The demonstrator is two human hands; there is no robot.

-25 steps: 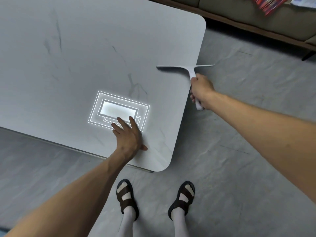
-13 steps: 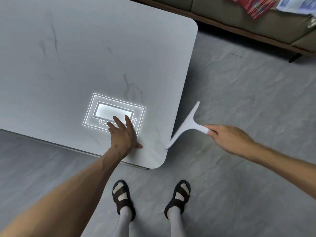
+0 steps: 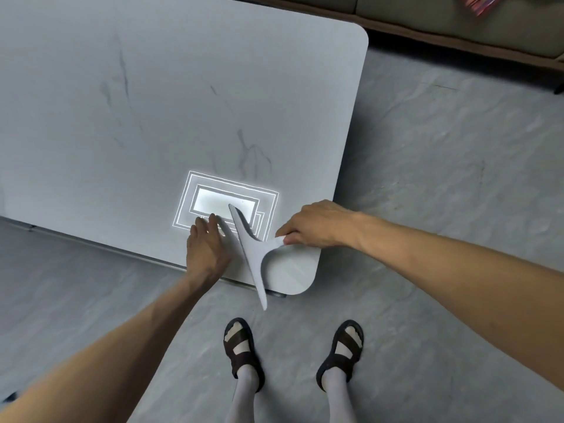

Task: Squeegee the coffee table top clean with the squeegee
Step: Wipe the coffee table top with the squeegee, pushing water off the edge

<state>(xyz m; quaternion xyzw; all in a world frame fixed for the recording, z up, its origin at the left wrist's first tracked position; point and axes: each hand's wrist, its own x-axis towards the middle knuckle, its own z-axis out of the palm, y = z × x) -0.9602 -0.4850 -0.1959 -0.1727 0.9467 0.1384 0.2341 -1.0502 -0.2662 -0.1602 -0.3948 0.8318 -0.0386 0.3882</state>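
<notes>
coffee table top (image 3: 152, 117) fills the left and far part of the view, grey with dark veins; left hand (image 3: 207, 251) lies flat on it beside the near edge, fingers straight and together; a bright rectangular reflection (image 3: 225, 206) lies just beyond those fingers; squeegee (image 3: 250, 254) stands over the near right corner, blade running far to near and overhanging the near edge; blade contact with the surface cannot be told; right hand (image 3: 317, 227) grips its handle, fingers curled round it; sandalled feet (image 3: 241, 346) stand on the grey floor (image 3: 427, 178); sofa (image 3: 457, 19) at far right.
</notes>
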